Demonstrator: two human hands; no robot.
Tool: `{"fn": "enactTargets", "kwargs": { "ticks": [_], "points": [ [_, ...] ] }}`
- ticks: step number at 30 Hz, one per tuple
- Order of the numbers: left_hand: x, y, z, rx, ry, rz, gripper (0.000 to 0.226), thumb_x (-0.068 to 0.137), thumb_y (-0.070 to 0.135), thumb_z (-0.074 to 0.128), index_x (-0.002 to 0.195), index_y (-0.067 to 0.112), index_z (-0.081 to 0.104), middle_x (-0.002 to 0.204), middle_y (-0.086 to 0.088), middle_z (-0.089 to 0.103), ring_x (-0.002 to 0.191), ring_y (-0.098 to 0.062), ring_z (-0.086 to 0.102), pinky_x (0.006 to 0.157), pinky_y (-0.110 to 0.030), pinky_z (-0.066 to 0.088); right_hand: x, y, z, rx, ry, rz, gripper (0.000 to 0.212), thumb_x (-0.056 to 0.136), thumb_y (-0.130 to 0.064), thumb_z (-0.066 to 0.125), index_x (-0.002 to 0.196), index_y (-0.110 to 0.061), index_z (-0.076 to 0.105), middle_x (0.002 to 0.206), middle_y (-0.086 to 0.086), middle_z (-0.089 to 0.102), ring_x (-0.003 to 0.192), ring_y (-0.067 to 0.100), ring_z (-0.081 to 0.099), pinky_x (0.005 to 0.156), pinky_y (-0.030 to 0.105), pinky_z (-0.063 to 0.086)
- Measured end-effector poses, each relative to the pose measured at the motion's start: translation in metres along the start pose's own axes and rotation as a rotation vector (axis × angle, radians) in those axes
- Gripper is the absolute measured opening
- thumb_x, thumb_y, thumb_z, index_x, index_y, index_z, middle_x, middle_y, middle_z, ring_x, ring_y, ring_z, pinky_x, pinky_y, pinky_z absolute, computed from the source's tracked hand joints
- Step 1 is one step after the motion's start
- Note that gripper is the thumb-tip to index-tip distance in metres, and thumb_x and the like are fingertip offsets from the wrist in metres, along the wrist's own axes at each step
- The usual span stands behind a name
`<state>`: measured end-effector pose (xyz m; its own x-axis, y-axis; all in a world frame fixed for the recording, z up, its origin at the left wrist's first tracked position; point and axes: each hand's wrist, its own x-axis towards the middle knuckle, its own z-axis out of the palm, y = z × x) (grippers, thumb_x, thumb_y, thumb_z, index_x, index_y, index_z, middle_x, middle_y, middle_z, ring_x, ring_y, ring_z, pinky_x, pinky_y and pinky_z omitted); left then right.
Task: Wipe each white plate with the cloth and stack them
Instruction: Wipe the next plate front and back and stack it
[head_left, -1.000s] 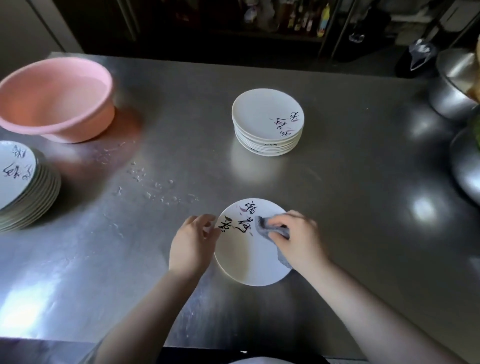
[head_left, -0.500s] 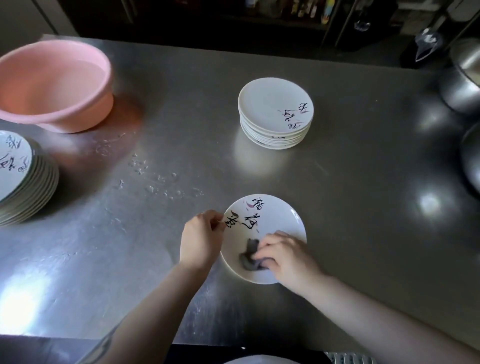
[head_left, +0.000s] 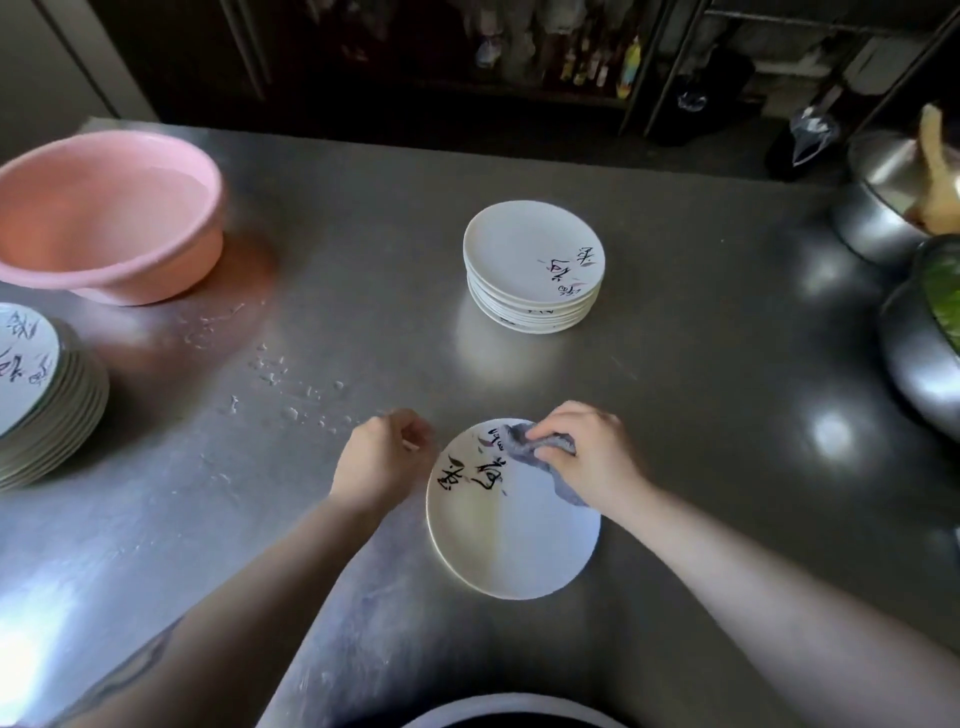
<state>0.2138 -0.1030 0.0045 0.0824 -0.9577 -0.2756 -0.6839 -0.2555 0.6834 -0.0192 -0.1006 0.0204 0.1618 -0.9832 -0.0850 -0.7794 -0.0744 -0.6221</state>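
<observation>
A: Head view, lower centre: right hand (head_left: 587, 457) pinches the grey cloth (head_left: 540, 449) against the plate (head_left: 511, 525); left hand (head_left: 382, 462) curls loosely beside its rim, holding nothing.

B: Plate looks stiff, slick, breakable. I'd grip the rim. Open counter (head_left: 701, 405) lies toward the stack (head_left: 532, 265) at upper centre.

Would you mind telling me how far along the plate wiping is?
Done, apparently: a stack of plates mid-table. In hand: the right hand grips the cloth on a single plate; the left hand sits beside its rim, apparently not touching it. Left: likely the pile at the left edge by the pink basin.
</observation>
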Motion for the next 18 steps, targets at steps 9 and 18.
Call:
{"fn": "enactTargets", "kwargs": {
  "ticks": [9,18],
  "points": [
    [0.029,0.02,0.02,0.049,-0.173,0.058,0.011,0.072,0.014,0.08,0.083,0.012,0.076,0.078,-0.009,0.072,0.078,-0.027,0.066,0.066,-0.031,0.047,0.029,-0.017,0.026,-0.347,-0.108,-0.254,0.014,0.085,-0.024,0.065,0.096,-0.024,0.074,0.099,-0.003,0.062,0.1,0.021,0.053,0.078,0.034,0.041],
    [0.026,0.005,0.008,0.286,-0.321,0.036,0.019,0.071,0.021,0.079,0.085,0.013,0.069,0.082,-0.002,0.07,0.079,-0.022,0.065,0.066,-0.029,0.051,0.023,0.001,0.016,-0.31,-0.07,-0.082,0.016,0.079,-0.017,0.072,0.089,-0.028,0.076,0.09,-0.008,0.065,0.092,0.018,0.054,0.068,0.027,0.037]
  ]
}}
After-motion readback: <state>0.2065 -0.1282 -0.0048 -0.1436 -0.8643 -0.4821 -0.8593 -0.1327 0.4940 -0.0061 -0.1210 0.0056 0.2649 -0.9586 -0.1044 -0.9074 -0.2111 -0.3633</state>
